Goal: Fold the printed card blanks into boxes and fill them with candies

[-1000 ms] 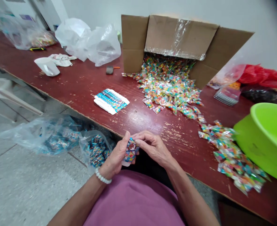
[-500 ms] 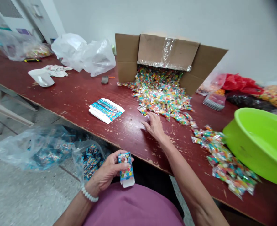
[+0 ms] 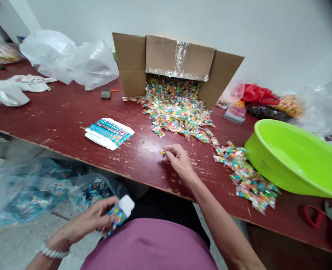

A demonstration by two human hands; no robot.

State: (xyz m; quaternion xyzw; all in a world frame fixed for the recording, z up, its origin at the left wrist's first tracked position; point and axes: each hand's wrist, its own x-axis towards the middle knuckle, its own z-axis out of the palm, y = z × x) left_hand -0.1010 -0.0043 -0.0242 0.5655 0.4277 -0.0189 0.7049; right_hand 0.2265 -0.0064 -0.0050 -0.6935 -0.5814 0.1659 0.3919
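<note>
My left hand (image 3: 89, 219), low in front of my body, is closed round a small printed blue carton (image 3: 117, 216). The carton is tilted, its white end flap pointing up and to the right. Over the table, my right hand (image 3: 180, 162) pinches a small candy packet (image 3: 163, 153), mostly hidden by the fingers. Beyond that hand, a pile of clear candy packets (image 3: 177, 116) spills from a cardboard box (image 3: 180, 56) lying with its flaps spread. To the left of my right hand lie flattened blue cartons (image 3: 109, 133).
A green basin (image 3: 281, 165) stands at the right beside more candy packets (image 3: 250, 176). Red-handled scissors (image 3: 314, 217) lie near the front edge. Plastic bags (image 3: 67, 56), a white mug (image 3: 8, 93) and a cloth (image 3: 32, 82) are at the left. Below are bags of blue packets (image 3: 36, 191).
My right hand has drawn back from the pile's edge with a candy packet. My left hand has turned the carton so its flap points up instead of down. The view has shifted right.
</note>
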